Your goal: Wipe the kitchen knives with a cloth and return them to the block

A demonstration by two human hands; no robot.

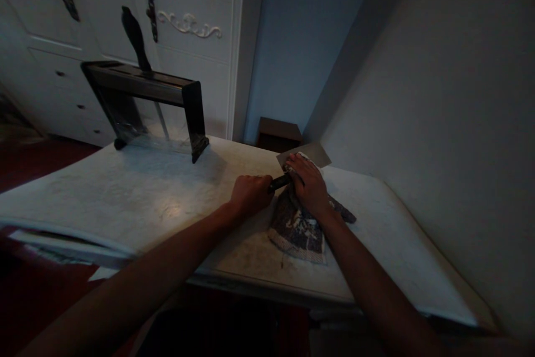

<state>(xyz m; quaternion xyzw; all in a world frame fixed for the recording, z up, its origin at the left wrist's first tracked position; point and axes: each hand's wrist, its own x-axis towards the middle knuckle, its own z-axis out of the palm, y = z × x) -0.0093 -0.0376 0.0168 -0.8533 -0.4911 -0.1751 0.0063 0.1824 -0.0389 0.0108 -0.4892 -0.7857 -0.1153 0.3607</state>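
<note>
My left hand [251, 194] is closed round the black handle of a cleaver [316, 153], whose broad grey blade points away to the right. With my right hand [310, 185] I grip a dark patterned cloth [295, 231] against the blade near the handle. The cloth's loose part hangs down onto the white table [179, 195], below and beside my right wrist. Part of the blade is hidden behind my right fingers and the cloth.
A knife stand [137, 81] with dark ends and clear panels stands at the table's back left, holding one knife by its upright black handle [136, 37]. White cabinets [192, 67] rise behind. A brown box [279, 127] sits beyond the table; a wall [451, 95] borders the right.
</note>
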